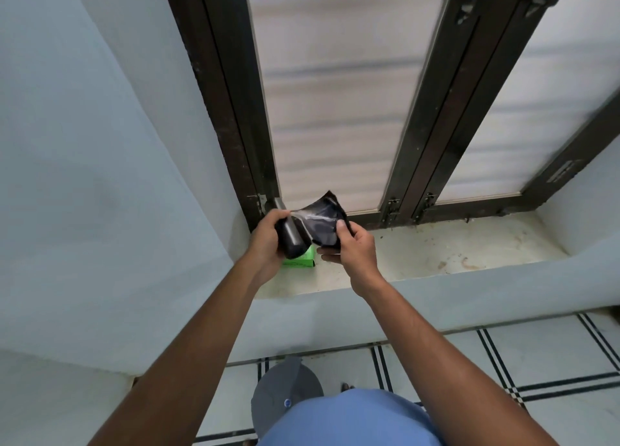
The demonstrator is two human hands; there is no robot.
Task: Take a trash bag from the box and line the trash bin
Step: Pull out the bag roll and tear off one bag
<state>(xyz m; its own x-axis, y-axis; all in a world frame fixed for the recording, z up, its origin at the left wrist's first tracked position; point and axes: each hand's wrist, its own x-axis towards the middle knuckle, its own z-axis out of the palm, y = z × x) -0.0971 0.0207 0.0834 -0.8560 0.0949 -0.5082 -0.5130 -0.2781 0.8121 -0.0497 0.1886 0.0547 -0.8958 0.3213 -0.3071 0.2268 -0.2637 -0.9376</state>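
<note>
My left hand (265, 241) grips a black roll of trash bags (293, 239) above the window sill. My right hand (352, 251) pinches the loose end of the black trash bag (322, 220), which is stretched out from the roll toward the right. A green box (300, 259) lies on the sill just below the roll, mostly hidden by my hands. The grey trash bin (285, 392) stands on the floor below, between my forearms, partly covered by my blue shirt.
The stained window sill (453, 251) runs to the right under a dark-framed window (339, 93) with frosted panes. Pale blue walls close in on the left. The tiled floor (503, 361) with dark lines lies below the sill.
</note>
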